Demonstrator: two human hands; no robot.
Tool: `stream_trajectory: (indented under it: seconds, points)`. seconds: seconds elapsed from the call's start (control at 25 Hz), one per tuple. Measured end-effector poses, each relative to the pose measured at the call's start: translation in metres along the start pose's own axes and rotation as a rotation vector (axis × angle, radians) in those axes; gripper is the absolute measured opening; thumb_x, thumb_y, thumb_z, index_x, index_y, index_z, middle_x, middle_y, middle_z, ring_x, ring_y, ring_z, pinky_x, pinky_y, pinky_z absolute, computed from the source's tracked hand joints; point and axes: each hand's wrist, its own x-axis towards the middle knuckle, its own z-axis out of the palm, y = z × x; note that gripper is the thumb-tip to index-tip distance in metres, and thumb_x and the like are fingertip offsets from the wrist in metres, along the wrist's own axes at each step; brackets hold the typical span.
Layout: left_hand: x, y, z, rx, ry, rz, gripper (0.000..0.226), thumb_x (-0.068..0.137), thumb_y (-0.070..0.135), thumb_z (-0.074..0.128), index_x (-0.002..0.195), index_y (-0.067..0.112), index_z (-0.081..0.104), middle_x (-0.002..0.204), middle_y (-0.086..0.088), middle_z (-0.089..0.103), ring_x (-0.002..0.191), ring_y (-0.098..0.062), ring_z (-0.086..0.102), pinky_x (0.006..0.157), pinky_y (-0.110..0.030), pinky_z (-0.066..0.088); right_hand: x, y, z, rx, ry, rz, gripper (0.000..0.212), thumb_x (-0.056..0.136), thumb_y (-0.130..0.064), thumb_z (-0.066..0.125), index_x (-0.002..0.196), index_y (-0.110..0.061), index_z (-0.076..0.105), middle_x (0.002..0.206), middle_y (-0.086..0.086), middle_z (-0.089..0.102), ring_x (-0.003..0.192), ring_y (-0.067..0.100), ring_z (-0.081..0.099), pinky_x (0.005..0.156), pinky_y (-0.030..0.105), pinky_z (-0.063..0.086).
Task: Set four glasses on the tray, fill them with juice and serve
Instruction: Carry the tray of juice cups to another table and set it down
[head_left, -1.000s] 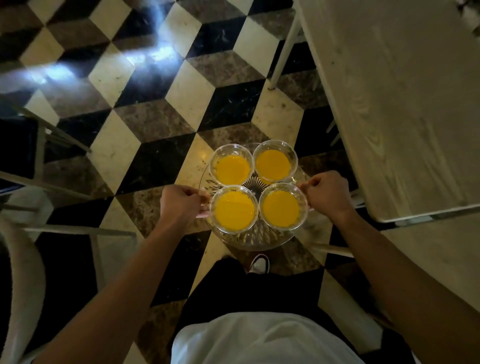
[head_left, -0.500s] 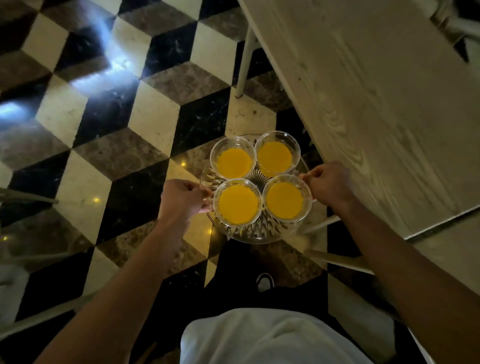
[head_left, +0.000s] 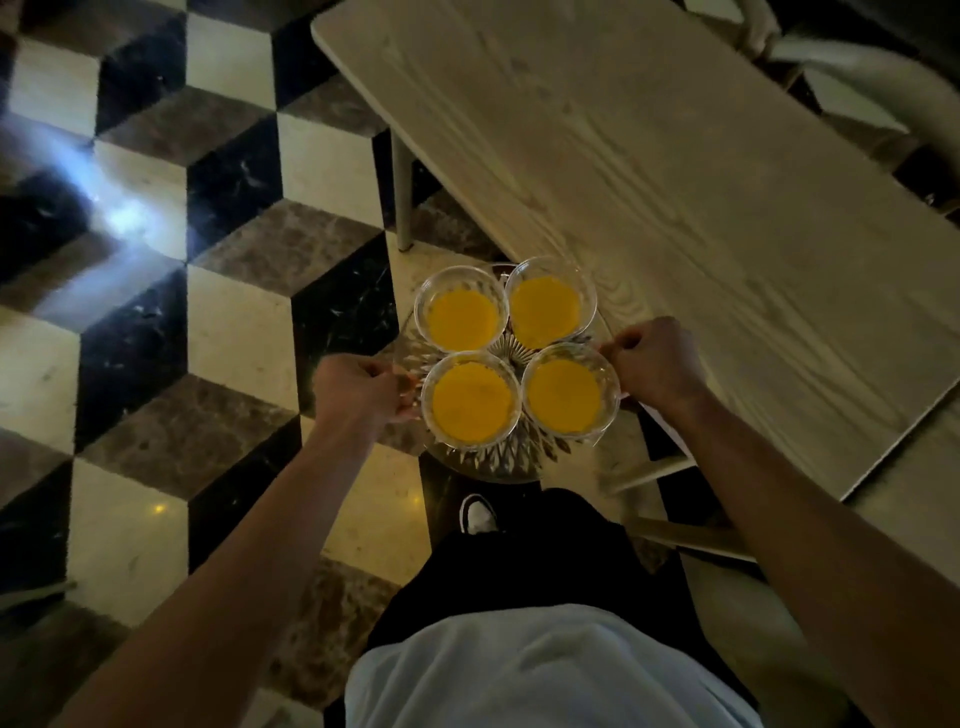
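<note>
A round cut-glass tray (head_left: 498, 460) hangs in the air in front of me, carried level above the floor. On it stand several glasses of orange juice: far left (head_left: 462, 319), far right (head_left: 545, 310), near left (head_left: 471, 404), near right (head_left: 567, 397). My left hand (head_left: 358, 392) is closed on the tray's left rim. My right hand (head_left: 652, 364) is closed on its right rim. The tray's far right part overlaps the near edge of a pale wooden table (head_left: 675, 208).
The table runs from the upper middle to the right, with one leg (head_left: 401, 192) just beyond the tray. A chair (head_left: 857, 73) stands behind it at the top right. Wooden rails (head_left: 675, 535) lie low on the right. Cube-patterned marble floor (head_left: 234, 332) fills the left. My shoe (head_left: 477, 514) shows below the tray.
I have moved toward the table with the tray: the table now fills more of the view and the tray reaches its near edge. Both hands keep their hold.
</note>
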Motion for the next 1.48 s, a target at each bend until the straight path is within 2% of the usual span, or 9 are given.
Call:
stream_trajectory:
  seconds: [0.12,0.2,0.6,0.72,0.88,0.96,1.08,1.2,1.48]
  points:
    - [0.029,0.022,0.011,0.067,-0.004,0.014,0.016,0.091,-0.001,0.069,0.082,0.004,0.081,0.074,-0.016,0.078,0.066,-0.029,0.078,0.070,-0.050,0.067,0.026,-0.005,-0.002,0.020,0.004,0.053,0.035,0.086,-0.019,0.079,0.052,-0.014,0.068,0.036,-0.007,0.057,0.033,-0.002,0.054,0.037,0.015,0.042]
    - [0.049,0.038,0.021,0.099,-0.029,0.019,0.017,0.091,0.000,0.070,0.078,0.006,0.081,0.073,-0.016,0.078,0.068,-0.030,0.078,0.071,-0.052,0.067,0.044,-0.004,-0.003,0.078,0.012,0.109,0.027,0.087,-0.014,0.079,0.062,-0.004,0.073,0.034,-0.008,0.056,0.029,-0.002,0.053,0.032,0.011,0.037]
    - [0.126,0.134,0.081,0.163,-0.127,0.045,0.015,0.090,0.000,0.073,0.078,0.005,0.080,0.072,-0.014,0.078,0.065,-0.028,0.077,0.072,-0.051,0.067,0.144,-0.009,-0.033,0.074,0.108,0.162,0.031,0.085,-0.024,0.081,0.063,-0.004,0.071,0.049,-0.001,0.067,0.044,0.011,0.067,0.049,0.022,0.055]
    - [0.144,0.165,0.097,0.178,-0.127,0.021,0.012,0.091,0.005,0.076,0.080,0.008,0.081,0.078,-0.011,0.079,0.069,-0.024,0.078,0.073,-0.046,0.068,0.171,-0.014,-0.043,0.094,0.103,0.200,0.033,0.085,-0.021,0.080,0.058,-0.006,0.068,0.042,-0.006,0.063,0.037,0.002,0.060,0.040,0.013,0.048]
    - [0.171,0.209,0.119,0.219,-0.144,0.026,0.018,0.095,0.000,0.069,0.083,0.007,0.080,0.078,-0.010,0.079,0.053,-0.011,0.073,0.057,-0.030,0.064,0.210,-0.020,-0.058,0.106,0.118,0.224,0.036,0.085,-0.022,0.079,0.052,-0.014,0.066,0.038,-0.012,0.060,0.036,-0.001,0.059,0.045,0.021,0.053]
    - [0.184,0.229,0.130,0.223,-0.163,0.032,0.015,0.093,-0.003,0.069,0.085,0.003,0.079,0.076,-0.011,0.078,0.047,-0.008,0.071,0.050,-0.025,0.060,0.225,-0.025,-0.066,0.097,0.132,0.233,0.034,0.085,-0.024,0.079,0.053,-0.019,0.068,0.038,-0.015,0.059,0.037,-0.004,0.059,0.039,0.012,0.044]
    - [0.200,0.257,0.146,0.199,-0.213,0.073,0.013,0.089,-0.007,0.070,0.084,0.000,0.080,0.072,-0.013,0.078,0.056,-0.019,0.076,0.055,-0.032,0.065,0.245,-0.025,-0.073,0.078,0.170,0.276,0.028,0.085,-0.028,0.079,0.061,-0.015,0.075,0.048,-0.007,0.068,0.048,0.005,0.068,0.044,0.015,0.047]
    - [0.219,0.288,0.160,0.242,-0.290,0.138,0.019,0.089,-0.009,0.067,0.081,0.003,0.079,0.075,-0.016,0.078,0.062,-0.024,0.077,0.049,-0.028,0.062,0.263,-0.026,-0.074,0.102,0.195,0.333,0.029,0.084,-0.032,0.080,0.063,-0.012,0.076,0.054,0.000,0.071,0.055,0.015,0.072,0.052,0.023,0.052]
    - [0.289,0.350,0.204,0.402,-0.493,0.298,0.024,0.077,-0.012,0.061,0.070,0.003,0.079,0.067,-0.017,0.077,0.066,-0.038,0.077,0.069,-0.057,0.066,0.295,-0.043,-0.071,0.223,0.348,0.526,0.033,0.087,-0.031,0.079,0.059,-0.014,0.074,0.043,-0.011,0.065,0.038,-0.005,0.058,0.038,0.004,0.036]
